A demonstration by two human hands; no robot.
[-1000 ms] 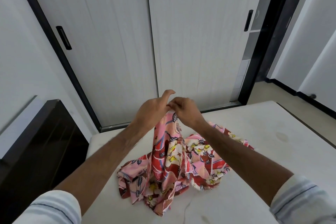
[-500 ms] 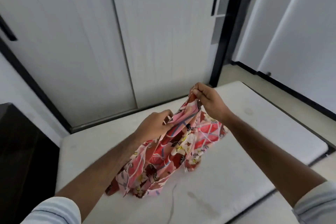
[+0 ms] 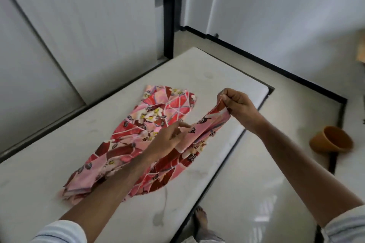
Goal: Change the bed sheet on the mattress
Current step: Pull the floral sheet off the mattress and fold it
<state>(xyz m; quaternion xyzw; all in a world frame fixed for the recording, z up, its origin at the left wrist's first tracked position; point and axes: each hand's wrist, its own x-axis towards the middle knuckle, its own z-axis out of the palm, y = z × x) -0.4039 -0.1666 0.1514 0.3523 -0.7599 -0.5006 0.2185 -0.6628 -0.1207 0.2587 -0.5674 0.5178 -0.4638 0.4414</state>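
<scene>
Since half a second ago the view has swung to the right, so the white sliding wardrobe doors (image 3: pixel 83 31) now fill only the left side and a terracotta-orange plastic bucket (image 3: pixel 331 141) lying on its side on the glossy floor (image 3: pixel 256 193) has come into sight. The two hands have drawn apart. The right hand (image 3: pixel 238 107) pinches an edge of the pink and red floral bed sheet (image 3: pixel 150 124) between thumb and curled fingers and holds it raised near the far right side of the bare white mattress (image 3: pixel 217 77). The left hand (image 3: pixel 169 140) has dropped lower, its fingers partly extended along the same stretched edge; whether it pinches the cloth or only touches it cannot be made out through the motion blur. More of the sheet now lies crumpled on the mattress top.

The left forearm hides the middle of the sheet. A bare foot (image 3: pixel 201 218) shows beside the mattress edge, partly cut off below. Both striped sleeves run out of the frame.
</scene>
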